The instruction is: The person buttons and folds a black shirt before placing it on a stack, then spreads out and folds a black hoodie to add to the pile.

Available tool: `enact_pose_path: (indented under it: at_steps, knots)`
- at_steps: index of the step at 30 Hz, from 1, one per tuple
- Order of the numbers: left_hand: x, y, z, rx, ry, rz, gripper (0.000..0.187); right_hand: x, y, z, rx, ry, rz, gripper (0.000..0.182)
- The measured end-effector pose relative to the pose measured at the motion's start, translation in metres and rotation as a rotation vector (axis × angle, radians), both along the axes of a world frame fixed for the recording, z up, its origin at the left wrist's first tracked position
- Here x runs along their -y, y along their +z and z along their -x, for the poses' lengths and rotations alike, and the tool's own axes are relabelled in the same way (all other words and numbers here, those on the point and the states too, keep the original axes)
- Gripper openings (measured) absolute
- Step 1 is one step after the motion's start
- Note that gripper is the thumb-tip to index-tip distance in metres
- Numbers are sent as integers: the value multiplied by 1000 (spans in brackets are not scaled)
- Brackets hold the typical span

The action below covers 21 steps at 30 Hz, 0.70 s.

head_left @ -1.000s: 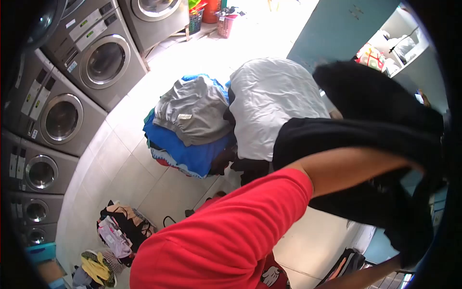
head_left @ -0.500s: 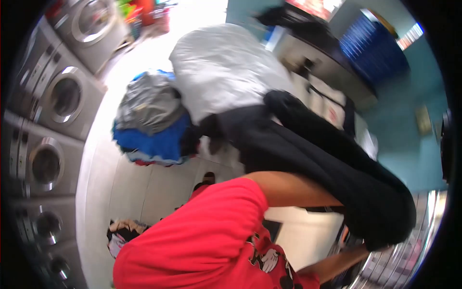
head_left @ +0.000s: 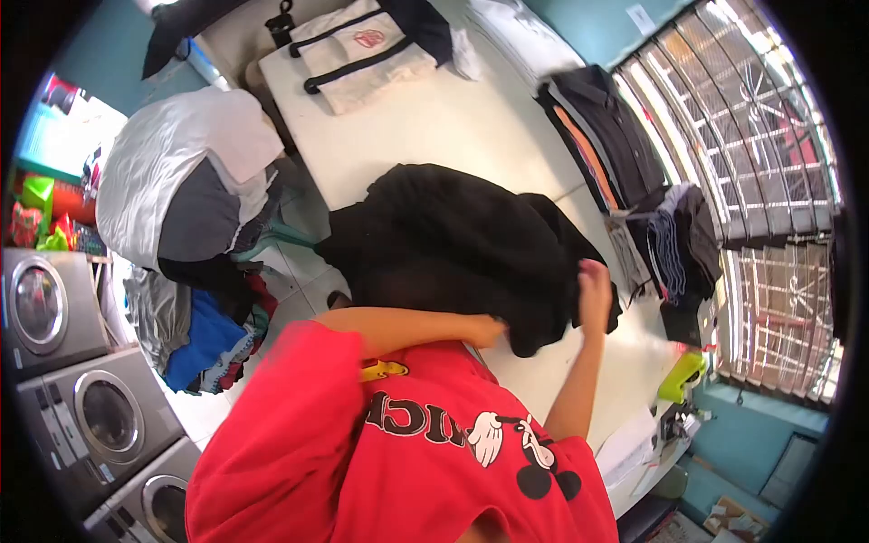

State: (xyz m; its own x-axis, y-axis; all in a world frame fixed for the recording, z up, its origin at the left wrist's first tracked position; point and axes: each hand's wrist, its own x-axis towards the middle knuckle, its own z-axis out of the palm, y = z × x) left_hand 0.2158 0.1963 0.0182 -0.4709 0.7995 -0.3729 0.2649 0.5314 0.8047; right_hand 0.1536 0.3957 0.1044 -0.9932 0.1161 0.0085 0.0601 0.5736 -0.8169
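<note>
A black garment (head_left: 444, 240) lies bunched across the near part of a white table (head_left: 434, 118), its left end hanging over the table edge. My left hand (head_left: 489, 331) is at the garment's near edge with its fingers curled in against the cloth, partly hidden. At the garment's right end is my right hand (head_left: 594, 282), its fingers stretched out along the fabric. The folds hide what kind of garment it is.
A canvas bag (head_left: 362, 54) lies at the table's far end. Folded dark clothes (head_left: 606, 136) and jeans (head_left: 668, 253) are stacked by the barred window (head_left: 760, 109). To the left stand a pile under white cloth (head_left: 181, 154), blue laundry (head_left: 195, 344) and washing machines (head_left: 109, 412).
The view has swung right, from the laundry piles toward the table. The black garment, earlier stretched out from the white pile over my arm, now lies bunched on the table.
</note>
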Motion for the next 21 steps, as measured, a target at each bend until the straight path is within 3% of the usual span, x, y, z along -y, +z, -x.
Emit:
enact_pose_path:
  at_steps: [2,4,6,8,10,12,15,19,21]
  knots:
    - [33,-4,-11,174,-246,-185,30,28,-23,-7,122,100,-76,30]
    - [69,6,-13,268,-2,-340,26,38,-47,-11,-60,88,-272,36]
    - [105,35,1,586,461,-300,21,52,-47,-10,-145,52,-384,38]
    - [133,38,11,53,867,-525,24,70,-24,-7,-330,-13,-470,44]
    - [166,38,30,-284,1103,-449,23,81,-16,-7,-334,83,-465,47]
    - [196,42,45,-646,1098,-188,33,95,-14,-10,-328,243,-458,55]
    - [217,43,67,-740,939,64,47,111,-12,-17,-236,341,-669,58]
    - [224,20,93,-833,693,119,44,103,-44,-7,-263,190,-741,38]
    - [232,3,117,-734,609,65,40,108,-29,7,-308,87,-664,33]
